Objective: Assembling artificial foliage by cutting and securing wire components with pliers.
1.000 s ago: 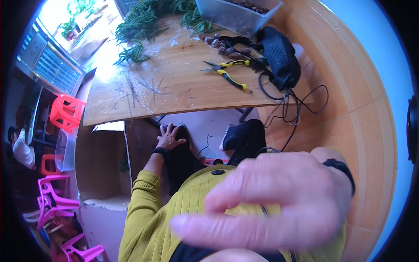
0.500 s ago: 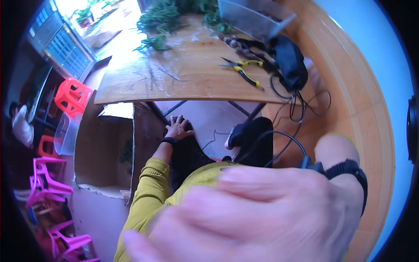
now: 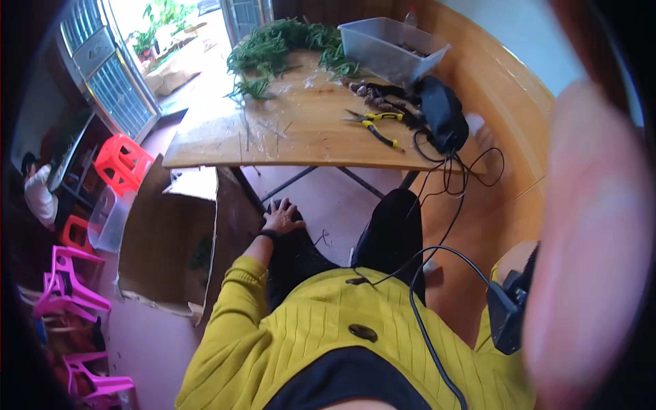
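My left hand (image 3: 282,218) lies on my left knee with its fingers spread, holding nothing. Close to the camera at the right edge, my right hand (image 3: 591,246) is a large blur, and its fingers cannot be made out. A black device (image 3: 506,314) with a cable sits by my right wrist. Before me stands a wooden table (image 3: 301,147). On it lie yellow-and-black pliers (image 3: 377,128), jaws a little apart, beside brown pine cones (image 3: 377,97) and a black pouch (image 3: 443,113) with trailing cables. Green needle-like sprigs (image 3: 273,51) are heaped at the back.
A clear plastic bin (image 3: 383,55) stands at the table's back right. An open cardboard box (image 3: 164,246) is on the floor to my left, near red stools (image 3: 121,162) and pink chairs (image 3: 72,283). Another person (image 3: 39,195) is at the far left.
My right hand has moved from across the lower middle to the right edge, uncovering my yellow top. The view has shifted slightly. My left hand stays on the knee.
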Demonstrator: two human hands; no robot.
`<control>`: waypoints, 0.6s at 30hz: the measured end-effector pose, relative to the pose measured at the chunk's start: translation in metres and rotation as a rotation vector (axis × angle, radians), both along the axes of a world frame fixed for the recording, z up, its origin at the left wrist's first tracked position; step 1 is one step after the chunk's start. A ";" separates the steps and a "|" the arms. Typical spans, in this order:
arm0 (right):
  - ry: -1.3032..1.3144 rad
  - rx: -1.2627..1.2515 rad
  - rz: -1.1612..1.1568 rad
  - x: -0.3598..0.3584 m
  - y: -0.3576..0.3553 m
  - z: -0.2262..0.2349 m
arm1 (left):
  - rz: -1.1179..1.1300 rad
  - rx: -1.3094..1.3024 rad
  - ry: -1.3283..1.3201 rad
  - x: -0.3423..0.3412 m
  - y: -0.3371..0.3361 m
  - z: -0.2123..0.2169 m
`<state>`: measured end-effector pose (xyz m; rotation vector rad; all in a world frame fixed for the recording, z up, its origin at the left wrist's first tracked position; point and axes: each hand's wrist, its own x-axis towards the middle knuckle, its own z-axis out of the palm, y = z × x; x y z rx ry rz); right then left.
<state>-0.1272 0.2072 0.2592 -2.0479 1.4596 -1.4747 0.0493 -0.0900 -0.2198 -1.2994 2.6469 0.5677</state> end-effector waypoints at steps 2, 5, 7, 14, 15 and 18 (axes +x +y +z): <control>0.003 -0.084 0.010 0.015 0.013 -0.020 | 0.027 -0.054 0.003 0.021 -0.006 -0.014; 0.044 -0.183 -0.049 -0.007 0.000 -0.003 | 0.015 -0.017 -0.045 0.017 0.004 -0.002; 0.032 -0.191 -0.038 -0.016 -0.010 0.005 | 0.027 -0.023 0.000 0.011 -0.007 0.004; -0.094 -0.068 0.035 -0.044 -0.068 0.001 | 0.102 0.042 0.023 0.024 -0.002 0.024; -0.108 -0.054 0.047 -0.055 -0.078 0.009 | 0.094 0.042 0.008 0.021 -0.001 0.032; -0.160 -0.009 0.125 -0.034 -0.127 -0.013 | 0.135 0.058 -0.033 0.023 -0.001 0.036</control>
